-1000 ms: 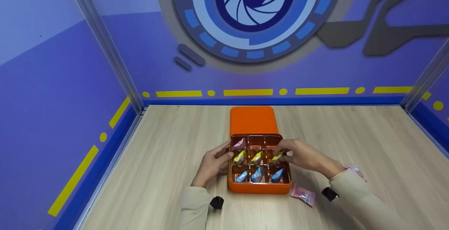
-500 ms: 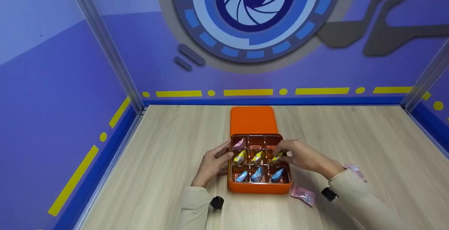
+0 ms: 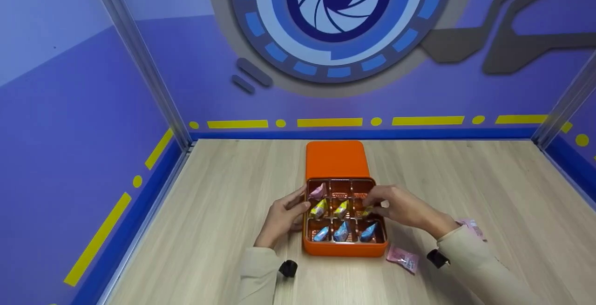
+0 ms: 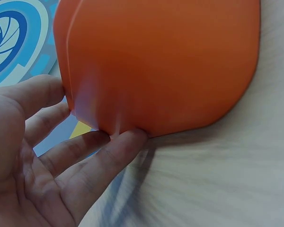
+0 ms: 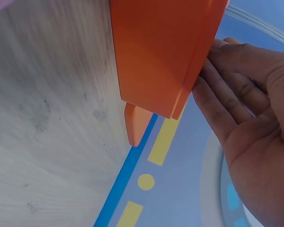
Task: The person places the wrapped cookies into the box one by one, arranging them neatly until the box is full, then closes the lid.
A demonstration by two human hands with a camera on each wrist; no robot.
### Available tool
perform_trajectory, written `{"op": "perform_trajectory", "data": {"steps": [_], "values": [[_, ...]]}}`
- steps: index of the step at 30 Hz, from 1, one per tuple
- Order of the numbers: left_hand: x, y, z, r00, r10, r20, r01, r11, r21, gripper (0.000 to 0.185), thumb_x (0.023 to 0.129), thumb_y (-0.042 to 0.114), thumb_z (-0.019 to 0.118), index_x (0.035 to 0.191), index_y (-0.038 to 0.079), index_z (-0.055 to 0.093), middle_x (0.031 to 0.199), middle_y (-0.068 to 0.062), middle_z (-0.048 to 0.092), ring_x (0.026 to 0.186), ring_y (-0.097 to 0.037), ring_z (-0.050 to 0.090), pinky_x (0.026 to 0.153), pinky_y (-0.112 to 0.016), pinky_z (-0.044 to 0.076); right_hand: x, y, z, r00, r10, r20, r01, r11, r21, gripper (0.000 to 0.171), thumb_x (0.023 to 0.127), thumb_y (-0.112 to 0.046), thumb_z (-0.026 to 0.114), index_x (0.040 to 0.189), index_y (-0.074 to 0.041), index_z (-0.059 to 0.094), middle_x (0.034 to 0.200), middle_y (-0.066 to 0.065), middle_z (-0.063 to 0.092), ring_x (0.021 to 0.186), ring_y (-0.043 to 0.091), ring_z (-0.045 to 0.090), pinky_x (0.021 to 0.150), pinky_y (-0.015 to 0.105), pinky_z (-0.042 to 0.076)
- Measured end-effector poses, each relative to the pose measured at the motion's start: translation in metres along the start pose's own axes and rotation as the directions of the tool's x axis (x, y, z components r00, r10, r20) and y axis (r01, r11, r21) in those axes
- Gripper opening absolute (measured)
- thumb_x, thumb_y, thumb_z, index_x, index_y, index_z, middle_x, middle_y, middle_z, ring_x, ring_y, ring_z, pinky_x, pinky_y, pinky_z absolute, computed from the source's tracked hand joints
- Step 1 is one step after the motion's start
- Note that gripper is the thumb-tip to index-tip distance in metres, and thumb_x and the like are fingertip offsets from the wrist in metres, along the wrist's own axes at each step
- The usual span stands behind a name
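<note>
An orange box (image 3: 344,249) with a divided clear insert stands on the table. My left hand (image 3: 279,219) holds its left side, thumb at the rim; in the left wrist view, fingertips press the box edge. My right hand (image 3: 402,205) reaches over the right wall, thumb and fingertips pinching a yellow-wrapped candy (image 3: 367,211), mostly covered, in the middle row's right compartment. Another yellow candy (image 3: 319,208) and a second yellow candy (image 3: 341,208) share that row. The front row has a blue candy (image 3: 321,234) on the left and two more; a pink candy (image 3: 318,191) lies back left.
An orange lid (image 3: 336,158) lies directly behind the box. Right of the box, a loose pink candy (image 3: 402,259) is on the table (image 3: 209,249). Another pink candy (image 3: 474,227) is partly hidden by my right sleeve (image 3: 475,258). A printed wall (image 3: 335,105) stands behind.
The right fingertips have shifted slightly in the compartment, and less of the yellow candy shows between them. The left hand and the box stay in place.
</note>
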State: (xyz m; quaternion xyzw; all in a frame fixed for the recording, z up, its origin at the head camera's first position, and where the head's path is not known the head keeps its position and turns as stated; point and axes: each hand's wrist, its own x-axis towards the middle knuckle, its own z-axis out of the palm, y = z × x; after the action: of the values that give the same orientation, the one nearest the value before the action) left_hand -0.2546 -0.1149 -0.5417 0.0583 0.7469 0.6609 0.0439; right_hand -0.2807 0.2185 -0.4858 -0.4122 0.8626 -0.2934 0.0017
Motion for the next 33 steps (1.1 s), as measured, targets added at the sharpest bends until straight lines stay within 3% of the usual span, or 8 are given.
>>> {"op": "perform_trajectory", "data": {"steps": [14, 19, 25, 33], "values": [[0.001, -0.001, 0.000, 1.000, -0.018, -0.006, 0.017, 1.000, -0.021, 0.055, 0.104, 0.023, 0.073, 0.156, 0.020, 0.057, 0.156, -0.025, 0.050, 0.110, -0.028, 0.072, 0.070, -0.041, 0.065, -0.009, -0.004, -0.003, 0.998, 0.000, -0.058, 0.003, 0.999, 0.047, 0.025, 0.091, 0.008, 0.079, 0.113, -0.003, 0.077, 0.108, 0.010, 0.075, 0.097, 0.029, 0.073, 0.088, 0.046, 0.061], [0.001, -0.002, 0.000, 1.000, 0.007, 0.001, -0.007, 1.000, -0.008, 0.055, 0.104, 0.023, 0.072, 0.156, 0.018, 0.056, 0.155, -0.024, 0.051, 0.120, -0.030, 0.069, 0.073, -0.040, 0.064, -0.014, -0.005, -0.005, 0.997, -0.013, -0.077, 0.016, 0.999, 0.039, 0.027, 0.090, 0.009, 0.080, 0.113, -0.003, 0.077, 0.109, 0.010, 0.075, 0.098, 0.030, 0.072, 0.090, 0.042, 0.061], [0.002, -0.002, 0.001, 1.000, 0.001, 0.011, -0.001, 0.999, -0.033, 0.055, 0.104, 0.023, 0.072, 0.157, 0.018, 0.055, 0.155, -0.022, 0.052, 0.100, -0.026, 0.075, 0.068, -0.040, 0.064, -0.025, -0.007, -0.007, 0.995, 0.018, -0.101, -0.017, 1.000, 0.013, 0.027, 0.089, 0.007, 0.081, 0.114, -0.004, 0.078, 0.112, 0.005, 0.075, 0.100, 0.030, 0.071, 0.091, 0.042, 0.061], [0.001, -0.001, 0.001, 1.000, -0.005, 0.003, 0.006, 0.999, -0.045, 0.054, 0.105, 0.023, 0.072, 0.157, 0.019, 0.056, 0.154, -0.023, 0.054, 0.101, -0.025, 0.075, 0.070, -0.041, 0.065, -0.038, -0.007, -0.007, 0.987, -0.028, -0.160, 0.032, 0.999, 0.025, 0.028, 0.089, 0.006, 0.082, 0.114, -0.005, 0.077, 0.110, 0.005, 0.076, 0.098, 0.023, 0.071, 0.087, 0.041, 0.062]]}}
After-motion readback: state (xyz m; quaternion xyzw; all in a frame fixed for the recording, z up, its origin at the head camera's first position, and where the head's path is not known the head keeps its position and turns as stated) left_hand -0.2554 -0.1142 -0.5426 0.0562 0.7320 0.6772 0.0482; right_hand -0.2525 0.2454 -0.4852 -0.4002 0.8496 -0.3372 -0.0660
